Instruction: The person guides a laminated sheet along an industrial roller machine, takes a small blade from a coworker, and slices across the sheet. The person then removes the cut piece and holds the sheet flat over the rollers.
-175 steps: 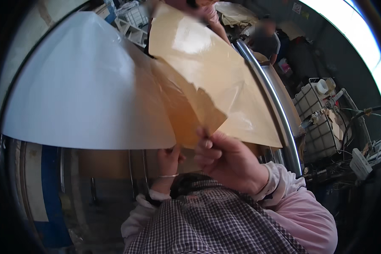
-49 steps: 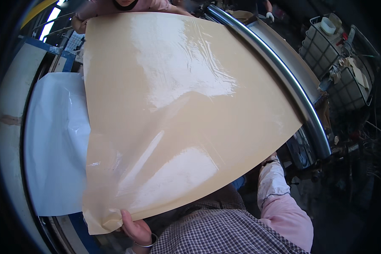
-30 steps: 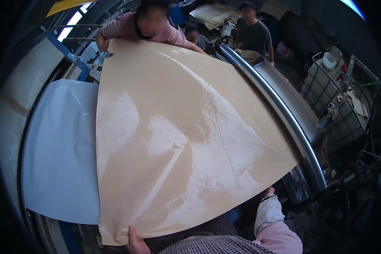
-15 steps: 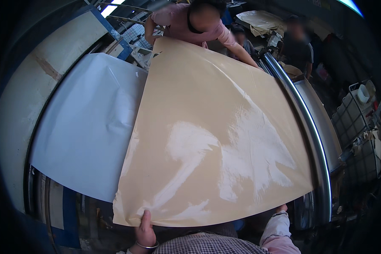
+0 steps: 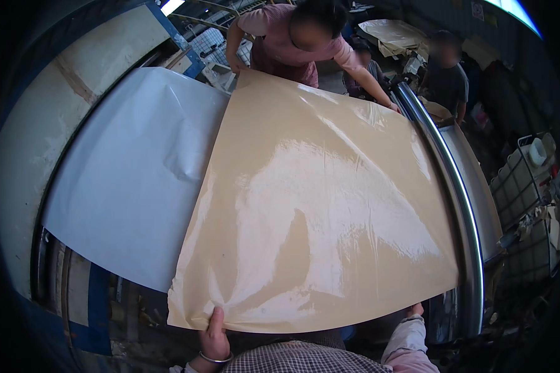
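Observation:
A large glossy tan sheet (image 5: pixel 261 124) stretches across the middle, from near my body to a co-worker on the far side. At its near left corner my left hand (image 5: pixel 214 339) is closed on the edge, thumb on top, fingers hidden underneath. My right hand (image 5: pixel 415 309) holds the near edge farther right, close to the metal roller; most of its fingers are under the sheet. The tan sheet's left border overlaps a pale bluish-white sheet (image 5: pixel 124 174). Its right side reaches the shiny roller (image 5: pixel 463 205).
Across from me a co-worker in a pink top (image 5: pixel 292 37) has both hands at the far edge. Two more people stand behind, one in a dark shirt (image 5: pixel 445 81). A beige machine panel (image 5: pixel 37 143) borders the left. A wire-framed container (image 5: pixel 519 180) stands at right.
The bright reflections on the tan sheet have spread and changed shape as its surface shifted. The co-worker opposite appears slightly lower and more to the right in view. My hands keep their hold.

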Demonstrator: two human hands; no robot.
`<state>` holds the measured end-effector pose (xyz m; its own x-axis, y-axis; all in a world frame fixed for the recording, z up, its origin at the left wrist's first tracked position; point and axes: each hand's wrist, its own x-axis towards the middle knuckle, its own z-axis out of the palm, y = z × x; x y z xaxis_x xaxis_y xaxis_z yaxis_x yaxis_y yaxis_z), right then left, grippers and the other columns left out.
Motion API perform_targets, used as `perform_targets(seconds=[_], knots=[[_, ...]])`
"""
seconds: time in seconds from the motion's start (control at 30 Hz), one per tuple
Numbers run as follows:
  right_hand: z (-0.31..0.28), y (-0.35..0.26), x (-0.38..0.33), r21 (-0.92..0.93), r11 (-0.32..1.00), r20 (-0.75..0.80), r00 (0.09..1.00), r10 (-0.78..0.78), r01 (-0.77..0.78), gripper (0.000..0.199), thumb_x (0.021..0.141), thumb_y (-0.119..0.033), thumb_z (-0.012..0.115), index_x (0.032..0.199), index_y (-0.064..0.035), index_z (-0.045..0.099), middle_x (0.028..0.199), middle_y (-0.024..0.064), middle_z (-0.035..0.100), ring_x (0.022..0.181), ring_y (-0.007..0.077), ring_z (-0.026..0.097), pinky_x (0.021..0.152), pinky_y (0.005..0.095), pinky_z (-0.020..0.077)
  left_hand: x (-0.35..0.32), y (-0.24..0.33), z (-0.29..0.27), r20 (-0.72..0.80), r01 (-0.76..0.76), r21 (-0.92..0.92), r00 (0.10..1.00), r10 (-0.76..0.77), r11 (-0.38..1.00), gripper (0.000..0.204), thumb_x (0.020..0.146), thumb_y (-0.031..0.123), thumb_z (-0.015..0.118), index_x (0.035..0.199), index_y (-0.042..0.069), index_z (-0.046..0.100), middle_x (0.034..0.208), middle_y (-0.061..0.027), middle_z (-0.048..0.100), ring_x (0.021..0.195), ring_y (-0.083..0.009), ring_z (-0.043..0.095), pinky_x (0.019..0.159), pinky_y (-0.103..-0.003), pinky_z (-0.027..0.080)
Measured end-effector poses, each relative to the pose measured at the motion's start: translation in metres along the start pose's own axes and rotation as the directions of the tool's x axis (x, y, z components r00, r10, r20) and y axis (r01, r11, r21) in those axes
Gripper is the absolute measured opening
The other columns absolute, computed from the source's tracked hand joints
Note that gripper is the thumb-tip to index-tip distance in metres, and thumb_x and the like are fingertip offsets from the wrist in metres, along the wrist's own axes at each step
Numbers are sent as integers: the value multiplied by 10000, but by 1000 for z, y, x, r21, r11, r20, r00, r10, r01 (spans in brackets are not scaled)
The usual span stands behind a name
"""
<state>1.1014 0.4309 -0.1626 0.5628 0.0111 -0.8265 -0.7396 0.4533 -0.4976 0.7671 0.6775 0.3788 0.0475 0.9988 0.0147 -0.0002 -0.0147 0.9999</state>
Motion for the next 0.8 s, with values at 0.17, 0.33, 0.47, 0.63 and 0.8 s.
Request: perform_targets(seconds=[0.17, 0.33, 0.47, 0.63, 0.8], knots=[[-5, 0, 0, -8, 1000, 20, 1000, -15, 15, 333, 823, -266, 595, 1023, -2, 573, 917, 78, 616, 834, 236, 605, 705, 366, 506, 4, 2, 0, 2, 54, -15, 999, -54, 998, 406, 888, 124, 462, 1246, -25, 339, 1197, -116, 455, 1093, -210, 456, 932, -324, 365], [-16, 2, 17, 49, 999, 45, 999, -2, -1, 227, 818, -208, 600, 935, -13, 609, 842, 63, 625, 742, 215, 614, 637, 344, 510, 10, -3, -3, 50, 48, -17, 998, -47, 999, 428, 901, 155, 458, 1263, -23, 317, 1229, -115, 429, 1118, -204, 435, 949, -325, 349], [-31, 5, 31, 25, 999, 79, 996, 34, -37, 230, 844, -207, 548, 952, -12, 601, 852, 61, 621, 743, 190, 607, 638, 315, 503, 16, -8, -6, 15, -8, 76, 1000, 7, 997, 438, 927, 202, 421, 1288, -6, 288, 1254, -106, 412, 1132, -198, 426, 944, -319, 353], [-38, 2, 31, 0, 998, 123, 991, 58, -59, 229, 874, -205, 493, 966, -23, 599, 836, 48, 613, 742, 175, 598, 633, 289, 494, 18, -17, -18, -7, -74, 215, 997, 78, 974, 437, 936, 231, 405, 1295, 15, 281, 1243, -96, 423, 1108, -180, 446, 912, -298, 382], [-24, -13, -1, 58, 989, 288, 951, 111, -133, 269, 876, -257, 476, 1002, -49, 590, 856, 38, 607, 731, 164, 582, 631, 282, 487, 26, -26, -36, -62, -44, 358, 996, 70, 933, 404, 932, 225, 421, 1268, 28, 314, 1197, -84, 457, 1033, -167, 502, 836, -276, 438]])
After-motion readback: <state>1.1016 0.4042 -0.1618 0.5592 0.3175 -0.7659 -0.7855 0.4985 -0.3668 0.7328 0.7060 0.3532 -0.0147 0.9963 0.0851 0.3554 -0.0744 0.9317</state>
